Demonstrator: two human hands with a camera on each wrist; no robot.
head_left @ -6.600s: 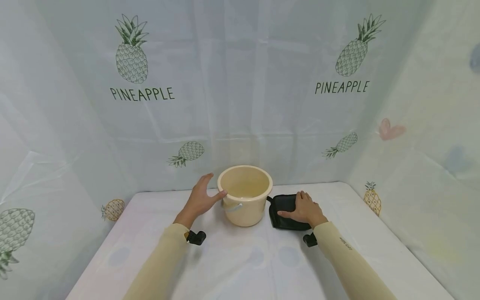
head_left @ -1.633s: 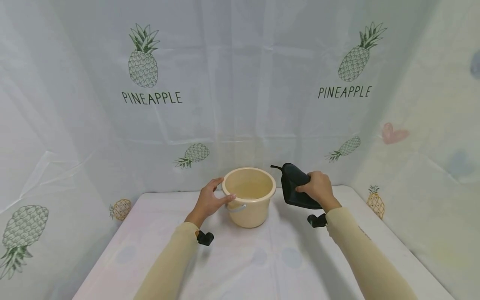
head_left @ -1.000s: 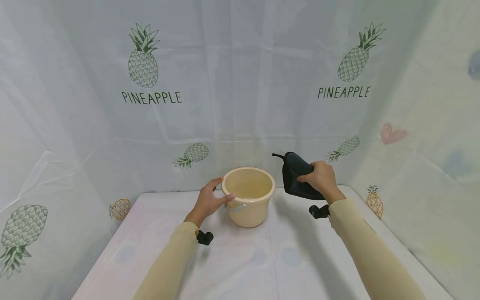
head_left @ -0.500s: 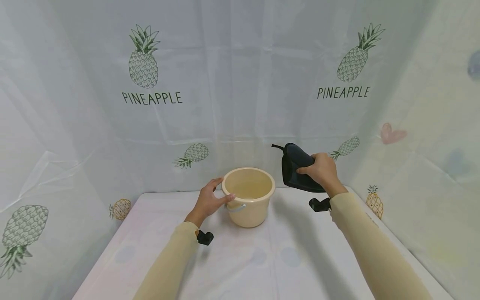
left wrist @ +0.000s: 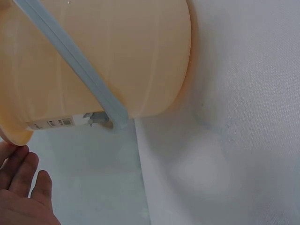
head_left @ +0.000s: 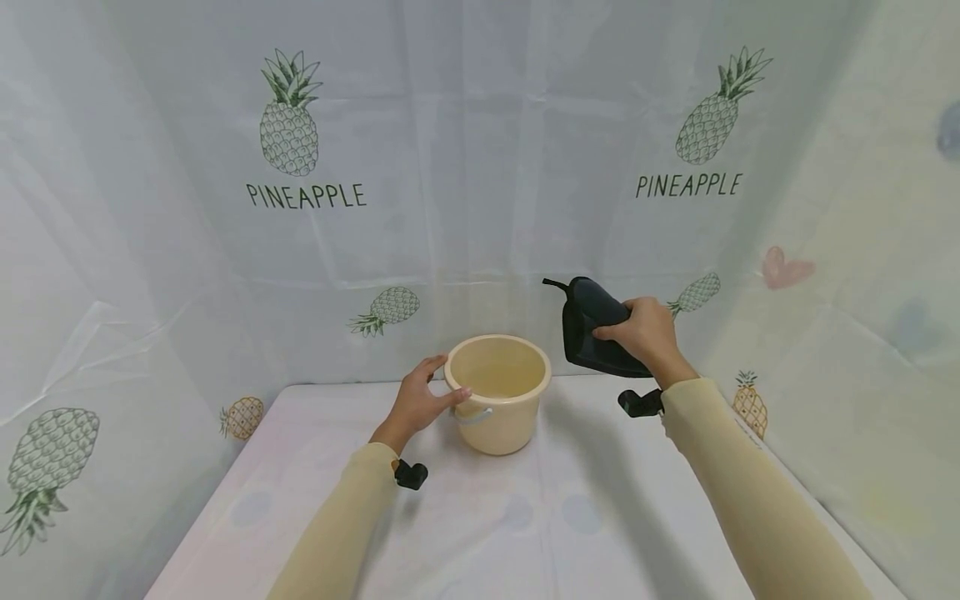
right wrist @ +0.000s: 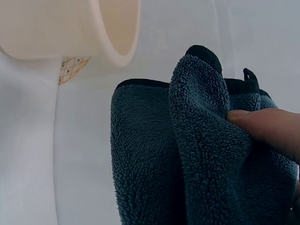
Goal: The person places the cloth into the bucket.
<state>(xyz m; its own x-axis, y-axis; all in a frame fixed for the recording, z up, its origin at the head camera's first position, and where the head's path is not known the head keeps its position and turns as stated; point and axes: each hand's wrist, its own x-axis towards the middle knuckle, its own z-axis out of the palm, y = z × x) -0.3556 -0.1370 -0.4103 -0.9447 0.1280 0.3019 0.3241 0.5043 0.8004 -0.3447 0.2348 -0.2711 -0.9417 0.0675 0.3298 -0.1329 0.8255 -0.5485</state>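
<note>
A cream plastic bucket (head_left: 501, 425) with a pale grey handle (left wrist: 77, 61) stands upright on the table. My left hand (head_left: 416, 402) holds it at its left side, thumb at the front of the rim and fingers (left wrist: 23, 173) against the rim's outer edge. A folded dark blue-grey towel (right wrist: 145, 140) with black edging and a hanging loop is raised above the table, right of the bucket. My right hand (head_left: 647, 332) pinches it with the thumb on the near face; the other fingers are mostly hidden behind. Whether the bucket holds anything I cannot tell.
The table (head_left: 450, 533) has a white cloth with pale spots. A pineapple-print curtain (head_left: 480, 167) hangs close behind the bucket and along both sides. A small black camera sits on each wrist.
My right hand has lifted the towel off the table and keeps rising slowly with it. My left hand came against the bucket's rim earlier and has stayed there. The bucket stays in place.
</note>
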